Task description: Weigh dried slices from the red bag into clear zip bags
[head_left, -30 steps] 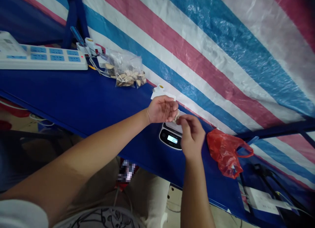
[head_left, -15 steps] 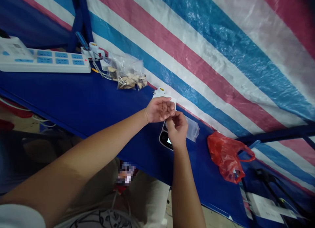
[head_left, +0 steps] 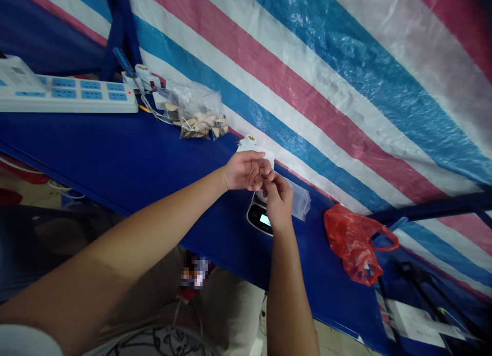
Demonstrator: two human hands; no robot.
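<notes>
My left hand is turned palm up over the scale, thumb stretched out and fingers loosely curled; nothing shows in its visible palm. Its fingertips meet those of my right hand, which is closed in a pinch. Whatever the right fingers hold, if anything, is hidden or too small to make out. Below both hands sits a small digital kitchen scale with a lit display, partly covered by the right hand. A clear plastic bag lies flat just right of the right hand. Behind the left hand stands a white box-like thing.
Along the back of the blue table lie a long white power strip and a clear bag of pale dried slices. A crumpled red plastic bag is at the right. A striped tarp rises behind the table.
Both hands stay together over the scale with small finger movements. The right hand has shifted slightly, so more of the lit display shows. The view has moved a little.
</notes>
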